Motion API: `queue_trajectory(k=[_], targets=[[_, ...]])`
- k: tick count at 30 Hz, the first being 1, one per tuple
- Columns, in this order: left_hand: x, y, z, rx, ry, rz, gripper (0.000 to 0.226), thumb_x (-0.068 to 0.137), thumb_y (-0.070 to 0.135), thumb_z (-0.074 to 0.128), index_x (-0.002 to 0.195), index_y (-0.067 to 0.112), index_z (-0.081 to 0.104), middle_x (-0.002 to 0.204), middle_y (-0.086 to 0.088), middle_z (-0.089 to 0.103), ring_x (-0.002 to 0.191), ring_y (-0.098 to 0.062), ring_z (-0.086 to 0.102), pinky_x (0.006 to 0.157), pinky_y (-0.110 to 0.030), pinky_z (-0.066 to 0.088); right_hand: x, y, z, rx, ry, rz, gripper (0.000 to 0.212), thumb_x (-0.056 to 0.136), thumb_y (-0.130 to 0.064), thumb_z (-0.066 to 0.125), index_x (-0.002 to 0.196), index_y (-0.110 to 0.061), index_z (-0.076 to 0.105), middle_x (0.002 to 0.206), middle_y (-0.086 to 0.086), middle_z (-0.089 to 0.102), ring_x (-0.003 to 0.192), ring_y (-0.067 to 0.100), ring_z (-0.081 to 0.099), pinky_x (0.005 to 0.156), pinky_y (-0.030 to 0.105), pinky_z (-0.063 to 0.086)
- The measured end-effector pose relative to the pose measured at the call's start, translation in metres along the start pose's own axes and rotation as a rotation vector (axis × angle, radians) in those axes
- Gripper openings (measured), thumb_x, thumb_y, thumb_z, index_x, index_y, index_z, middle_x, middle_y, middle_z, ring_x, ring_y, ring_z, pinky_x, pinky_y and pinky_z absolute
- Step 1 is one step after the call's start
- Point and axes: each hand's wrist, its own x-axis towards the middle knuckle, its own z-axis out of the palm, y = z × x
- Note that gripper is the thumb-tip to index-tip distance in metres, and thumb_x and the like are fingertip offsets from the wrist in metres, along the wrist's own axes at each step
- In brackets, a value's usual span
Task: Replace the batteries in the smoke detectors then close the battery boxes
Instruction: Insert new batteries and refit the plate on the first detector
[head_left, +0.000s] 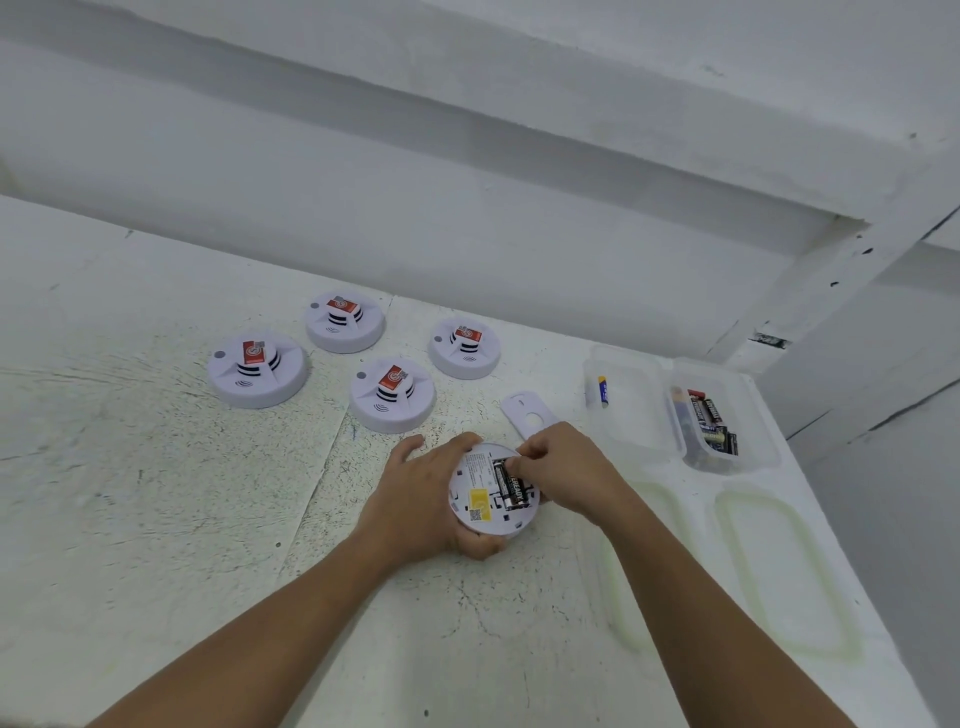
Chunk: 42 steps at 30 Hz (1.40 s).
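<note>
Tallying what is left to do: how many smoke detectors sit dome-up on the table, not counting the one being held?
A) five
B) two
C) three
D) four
D: four dome-up detectors sit beyond the overturned detector that the left hand holds.

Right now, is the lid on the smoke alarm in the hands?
No, the smoke alarm is open with batteries showing, and the lid lies on the table beside it.

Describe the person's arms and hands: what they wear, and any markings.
Both are bare. The left hand and right hand wear no gloves, and no rings show. The left forearm and right forearm carry no sleeve, watch or band down to the picture's lower edge. No markings are visible.
</note>
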Motion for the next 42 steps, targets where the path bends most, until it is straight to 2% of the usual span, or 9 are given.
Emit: queue_trajectory(k=[5, 9, 13, 19, 24, 27, 33, 38, 42], targets=[[-0.001, 0.001, -0.004, -0.040, -0.012, -0.013, 0.114, 0.046, 0.084, 0.060, 0.140, 0.028, 0.030, 0.130, 0.021, 0.050, 0.119, 0.004, 0.045, 0.117, -0.030, 0.007, 0.019, -0.014, -0.020, -0.164, 0.070, -0.013, 0.024, 0.090, -0.019, 0.056, 0.073, -0.004, 0.061, 0.070, 0.012, 0.059, 0.063, 0.023, 0.057, 0.056, 0.025, 0.042], [-0.002, 0.005, -0.009, -0.075, -0.022, -0.026, 0.115, 0.042, 0.085, 0.060, 0.139, 0.030, 0.032, 0.127, 0.024, 0.051, 0.119, 0.004, 0.045, 0.117, -0.031, 0.007, 0.042, -0.009, -0.014, -0.274, 0.244, -0.057, 0.021, 0.086, -0.014, 0.055, 0.095, 0.005, 0.060, 0.093, 0.016, 0.064, 0.087, 0.029, 0.059, 0.065, 0.031, 0.044], [-0.002, 0.007, -0.010, -0.082, -0.033, -0.028, 0.120, 0.041, 0.088, 0.058, 0.141, 0.029, 0.031, 0.131, 0.022, 0.049, 0.121, 0.003, 0.043, 0.116, -0.028, 0.005, 0.053, -0.002, -0.003, -0.342, 0.231, -0.023, 0.027, 0.083, -0.026, 0.064, 0.075, -0.009, 0.045, 0.070, 0.000, 0.047, 0.074, 0.019, 0.048, 0.047, 0.023, 0.027], [-0.004, 0.009, -0.013, -0.121, -0.039, -0.035, 0.124, 0.036, 0.089, 0.061, 0.140, 0.030, 0.030, 0.130, 0.022, 0.049, 0.122, 0.003, 0.042, 0.115, -0.025, 0.003, 0.062, 0.005, 0.000, -0.367, 0.266, -0.046, 0.029, 0.080, -0.024, 0.067, 0.071, -0.011, 0.043, 0.069, 0.002, 0.048, 0.071, 0.020, 0.051, 0.049, 0.025, 0.029], [-0.004, 0.009, -0.014, -0.150, -0.027, -0.025, 0.121, 0.036, 0.084, 0.067, 0.138, 0.031, 0.031, 0.122, 0.027, 0.048, 0.117, 0.006, 0.040, 0.115, -0.025, 0.004, 0.062, 0.005, -0.003, -0.077, 0.254, 0.006, 0.031, 0.078, -0.016, 0.067, 0.058, -0.009, 0.044, 0.054, 0.002, 0.042, 0.049, 0.015, 0.040, 0.046, 0.024, 0.028], [-0.004, 0.008, -0.014, -0.179, -0.040, -0.031, 0.125, 0.031, 0.085, 0.067, 0.139, 0.033, 0.030, 0.123, 0.029, 0.044, 0.121, 0.004, 0.038, 0.117, -0.027, 0.004, 0.056, -0.002, -0.006, 0.212, 0.202, 0.004, 0.021, 0.080, -0.017, 0.072, 0.073, 0.002, 0.066, 0.068, 0.005, 0.061, 0.062, 0.017, 0.056, 0.056, 0.025, 0.042], [-0.007, 0.009, -0.019, -0.267, -0.061, -0.074, 0.125, 0.028, 0.076, 0.077, 0.137, 0.036, 0.032, 0.119, 0.037, 0.038, 0.122, -0.007, 0.032, 0.114, -0.035, 0.022, 0.033, -0.013, -0.021, 0.573, 0.045, -0.124, 0.004, 0.083, -0.008, 0.069, 0.083, -0.004, 0.068, 0.100, 0.020, 0.068, 0.091, 0.021, 0.062, 0.092, 0.040, 0.050], [-0.015, 0.010, -0.022, -0.416, -0.025, -0.098, 0.096, 0.031, 0.052, 0.093, 0.112, 0.054, 0.041, 0.112, 0.029, 0.053, 0.105, 0.008, 0.048, 0.086, -0.013, 0.038, 0.002, -0.012, -0.034, 0.294, -0.111, -0.304, 0.012, 0.082, -0.011, 0.071, 0.092, -0.007, 0.066, 0.124, 0.005, 0.061, 0.101, 0.006, 0.061, 0.091, 0.026, 0.047], [-0.023, 0.006, -0.022, -0.520, 0.043, -0.118, 0.096, 0.031, 0.040, 0.096, 0.115, 0.045, 0.049, 0.109, 0.025, 0.062, 0.103, 0.012, 0.054, 0.081, -0.003, 0.038, -0.016, -0.006, -0.032, -0.043, -0.139, -0.398, 0.012, 0.080, -0.016, 0.072, 0.088, -0.020, 0.064, 0.132, -0.010, 0.053, 0.111, 0.004, 0.050, 0.094, 0.022, 0.042]])
